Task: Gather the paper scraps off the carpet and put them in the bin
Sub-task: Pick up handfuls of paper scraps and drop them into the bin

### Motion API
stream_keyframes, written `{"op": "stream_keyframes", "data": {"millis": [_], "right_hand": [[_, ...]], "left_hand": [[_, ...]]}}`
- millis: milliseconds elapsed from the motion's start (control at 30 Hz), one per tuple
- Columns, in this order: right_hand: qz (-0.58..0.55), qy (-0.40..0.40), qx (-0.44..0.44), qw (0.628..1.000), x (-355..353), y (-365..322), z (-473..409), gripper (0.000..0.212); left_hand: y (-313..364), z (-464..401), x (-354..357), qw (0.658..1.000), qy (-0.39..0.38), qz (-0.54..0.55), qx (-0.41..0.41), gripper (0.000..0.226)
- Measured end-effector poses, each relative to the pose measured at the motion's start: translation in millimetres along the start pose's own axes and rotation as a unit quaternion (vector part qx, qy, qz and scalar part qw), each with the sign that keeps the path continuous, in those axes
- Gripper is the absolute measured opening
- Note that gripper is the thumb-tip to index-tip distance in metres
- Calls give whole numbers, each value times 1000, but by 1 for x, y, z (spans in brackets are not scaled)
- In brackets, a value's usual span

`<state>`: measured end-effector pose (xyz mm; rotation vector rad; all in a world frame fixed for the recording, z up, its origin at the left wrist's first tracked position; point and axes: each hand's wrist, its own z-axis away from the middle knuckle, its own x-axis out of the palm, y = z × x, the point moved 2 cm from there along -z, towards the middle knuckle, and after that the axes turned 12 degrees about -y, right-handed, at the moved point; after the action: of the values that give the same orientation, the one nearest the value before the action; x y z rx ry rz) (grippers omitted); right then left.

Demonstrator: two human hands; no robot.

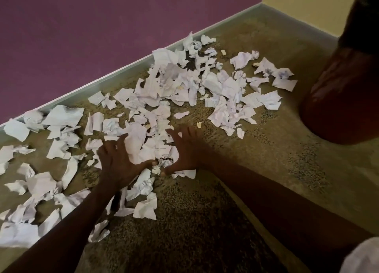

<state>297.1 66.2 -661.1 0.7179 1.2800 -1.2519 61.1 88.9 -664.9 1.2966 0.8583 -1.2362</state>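
Speckled tan carpet point(225, 221) seen beside purple wall point(102, 26). White paper scraps point(184, 84) scattered widely along baseboard point(123, 67). Left hand point(117, 162) and right hand point(187, 149) pressed flat on scraps, fingers spread, small pile enclosed between them, nothing clenched. Dark red bin point(344, 84) stood at right, scraps near it.

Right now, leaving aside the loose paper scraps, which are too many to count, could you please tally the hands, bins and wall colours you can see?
Hands: 2, left hand and right hand, both spread on the paper scraps
Bins: 1, red bin
Wall colours: 2, purple wall and yellow wall
Total: 5
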Motion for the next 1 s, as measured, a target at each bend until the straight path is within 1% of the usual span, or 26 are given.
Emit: {"op": "stream_keyframes", "data": {"millis": [67,133,200,267,333,400,467,533,600,667,733,767,833,900,933,1000], "right_hand": [[18,-14,-13,1000,12,-4,-2,123],[38,2,-10,999,23,-6,-3,111],[29,46,-11,998,28,-6,-3,90],[23,95,-16,995,28,-7,-2,65],[33,114,-6,993,29,-8,-1,45],[36,112,1,993,31,-10,1,39],[32,100,5,994,32,-8,1,37],[22,116,0,993,32,-3,2,35],[-52,127,-19,990,26,1,6,33],[-146,140,-18,979,18,4,9,38],[-226,151,14,962,10,9,11,46],[-280,151,31,947,5,12,12,46],[-386,162,58,906,-8,16,14,32],[-437,177,95,877,-21,21,13,18],[-450,185,112,867,-28,23,13,15],[-470,185,126,854,-41,26,13,16]], "left_hand": [[-4,-4,8,998,-63,-23,15,132],[-1,-4,13,994,-83,-62,42,119],[3,-1,13,991,-62,-95,69,103],[7,3,13,990,-36,-106,88,90],[12,4,13,988,-26,-106,112,78],[15,3,14,989,-40,-92,106,66],[18,1,15,989,-58,-87,102,57],[21,0,14,987,-70,-91,114,50],[22,-1,11,986,-73,-89,117,46],[23,-2,1,990,-72,-75,101,46],[26,-5,-14,994,-40,-50,93,47],[28,-6,-23,994,-16,-38,98,48],[30,-12,-41,995,17,-5,97,50],[30,-19,-58,994,34,41,97,51],[30,-22,-66,992,39,61,107,55],[30,-25,-80,988,28,92,123,70]]}}
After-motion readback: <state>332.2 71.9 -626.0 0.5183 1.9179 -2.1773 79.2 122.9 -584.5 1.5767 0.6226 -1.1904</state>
